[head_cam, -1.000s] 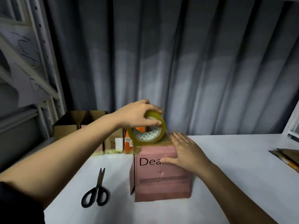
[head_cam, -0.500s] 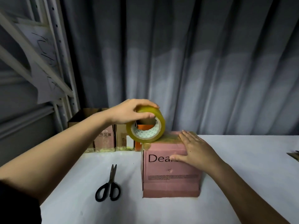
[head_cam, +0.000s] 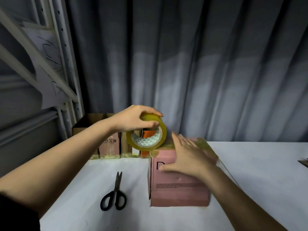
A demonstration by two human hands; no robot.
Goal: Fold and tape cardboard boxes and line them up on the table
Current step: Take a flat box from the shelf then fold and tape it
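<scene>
Bench [head_cam: 250, 180], white cloth-covered, carries a pink cardboard box [head_cam: 179, 189] at centre, its top seam under glossy tape. Finished boxes [head_cam: 110, 144] stand in a row at 10 o'clock. Right hand [head_cam: 185, 155], fingers flat, presses the top; left hand [head_cam: 133, 119] grips the yellowish roll [head_cam: 146, 135] at the box's 10 o'clock corner. Judgement: keep tape taut, smooth it flat before cutting. Black-handled scissors [head_cam: 115, 194] lie at 9 o'clock.

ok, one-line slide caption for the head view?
Left hand holds tape roll at the pink box's top edge; right hand presses the box; scissors lie alongside.
</scene>
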